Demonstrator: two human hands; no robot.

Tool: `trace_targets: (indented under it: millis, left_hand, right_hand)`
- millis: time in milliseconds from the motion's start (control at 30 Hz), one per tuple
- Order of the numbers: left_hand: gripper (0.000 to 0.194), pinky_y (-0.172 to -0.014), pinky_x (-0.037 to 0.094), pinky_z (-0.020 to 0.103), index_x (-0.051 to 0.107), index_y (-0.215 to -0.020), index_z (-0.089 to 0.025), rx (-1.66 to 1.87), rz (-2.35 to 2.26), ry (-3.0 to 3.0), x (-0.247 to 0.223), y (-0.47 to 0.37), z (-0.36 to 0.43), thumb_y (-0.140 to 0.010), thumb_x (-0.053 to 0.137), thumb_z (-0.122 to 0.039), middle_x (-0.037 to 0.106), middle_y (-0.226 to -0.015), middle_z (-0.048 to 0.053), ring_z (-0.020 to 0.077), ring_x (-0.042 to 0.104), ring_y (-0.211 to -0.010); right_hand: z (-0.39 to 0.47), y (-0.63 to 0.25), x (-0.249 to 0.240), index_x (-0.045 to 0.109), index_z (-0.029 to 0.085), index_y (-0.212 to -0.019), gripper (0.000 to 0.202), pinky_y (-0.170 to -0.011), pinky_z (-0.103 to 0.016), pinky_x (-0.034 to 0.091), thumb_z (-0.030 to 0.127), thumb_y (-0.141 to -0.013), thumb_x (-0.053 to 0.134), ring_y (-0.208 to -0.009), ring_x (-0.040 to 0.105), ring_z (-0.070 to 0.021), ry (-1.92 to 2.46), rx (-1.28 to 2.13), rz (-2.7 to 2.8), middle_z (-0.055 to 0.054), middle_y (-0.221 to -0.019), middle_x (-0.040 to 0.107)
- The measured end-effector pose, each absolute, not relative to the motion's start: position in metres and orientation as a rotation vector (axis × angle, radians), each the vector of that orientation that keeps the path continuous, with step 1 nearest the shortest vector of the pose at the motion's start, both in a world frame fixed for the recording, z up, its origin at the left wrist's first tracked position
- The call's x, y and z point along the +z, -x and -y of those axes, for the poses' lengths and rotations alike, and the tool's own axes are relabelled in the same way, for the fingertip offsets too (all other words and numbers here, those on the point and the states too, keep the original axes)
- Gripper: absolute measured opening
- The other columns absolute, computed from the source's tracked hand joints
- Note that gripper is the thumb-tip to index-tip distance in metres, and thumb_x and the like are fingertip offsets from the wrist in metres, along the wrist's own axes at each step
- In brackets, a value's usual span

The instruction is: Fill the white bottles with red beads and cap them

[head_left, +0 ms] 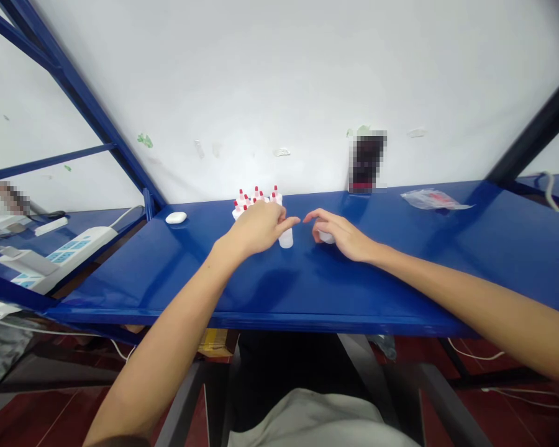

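My left hand [263, 226] is closed around the upper part of a small white plastic bottle [286, 239], its thumb pointing right. The bottle's lower body shows beneath that thumb; its top is hidden by the hand. To the right, my right hand [342, 234] curls its fingers around a small white bottle-like piece [327, 237], mostly covered. The tips of both hands are close to each other but apart. Just behind my left hand stands a cluster of several white squeeze bottles [276, 197] with red-tipped nozzles, partly hidden by that hand.
The blue table [190, 285] meets a white wall. A white earbud case [176, 218] lies at the left. A blurred phone [367, 161] leans on the wall, and a clear plastic bag [433, 199] lies right. A power strip [72, 254] is beyond the left frame.
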State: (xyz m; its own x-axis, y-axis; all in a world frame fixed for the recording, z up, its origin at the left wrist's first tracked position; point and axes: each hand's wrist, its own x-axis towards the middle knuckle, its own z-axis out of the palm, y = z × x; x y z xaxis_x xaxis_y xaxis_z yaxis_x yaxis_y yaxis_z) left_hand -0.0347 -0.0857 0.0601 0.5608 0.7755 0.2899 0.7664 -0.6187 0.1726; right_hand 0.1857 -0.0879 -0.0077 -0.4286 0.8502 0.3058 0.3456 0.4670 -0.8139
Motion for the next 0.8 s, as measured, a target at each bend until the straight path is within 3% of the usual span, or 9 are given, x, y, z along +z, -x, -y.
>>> trace_targets:
  millis: [133,300,600,800]
  left_hand:
    - [0.036,-0.059,0.036,0.026,0.065,-0.08,-0.016,0.585,-1.106,-2.811,0.046,0.016,0.106,-0.099,0.051,-0.043,0.065,-0.068,0.003,0.014,0.055,-0.059]
    - [0.023,-0.066,0.044,0.028,0.066,-0.098,-0.017,0.53,-1.061,-2.902,0.025,0.003,0.104,-0.1,0.051,-0.034,0.071,-0.083,0.006,0.0206,0.067,-0.075]
    - [0.021,-0.066,0.046,0.029,0.062,-0.095,-0.016,0.617,-1.061,-3.003,0.01,0.006,0.097,-0.1,0.049,-0.032,0.072,-0.085,0.007,0.0225,0.07,-0.08]
    - [0.027,-0.065,0.047,0.03,0.06,-0.094,-0.015,0.544,-1.045,-3.049,0.002,0.004,0.097,-0.102,0.045,-0.036,0.072,-0.085,0.008,0.0244,0.07,-0.078]
  right_hand:
    - [0.094,-0.179,-0.007,0.047,0.022,-0.12,0.032,-0.063,-0.029,0.041,0.038,-0.093,0.04,-0.067,0.054,-0.0171,0.8,1.231,1.813,0.0,-0.078,0.063]
    - [0.104,-0.179,-0.003,0.044,0.023,-0.126,0.038,-0.066,-0.03,0.044,0.028,-0.088,0.045,-0.071,0.056,-0.0173,0.768,1.171,1.919,0.0,-0.084,0.062]
    - [0.106,-0.18,0.001,0.046,0.022,-0.125,0.034,-0.078,-0.035,0.045,0.026,-0.092,0.043,-0.084,0.058,-0.0207,0.801,0.886,2.09,-0.001,-0.091,0.062]
    - [0.107,-0.18,-0.001,0.046,0.023,-0.126,0.041,-0.074,-0.035,0.047,0.017,-0.086,0.042,-0.079,0.057,-0.0205,0.833,0.823,2.157,-0.001,-0.088,0.061]
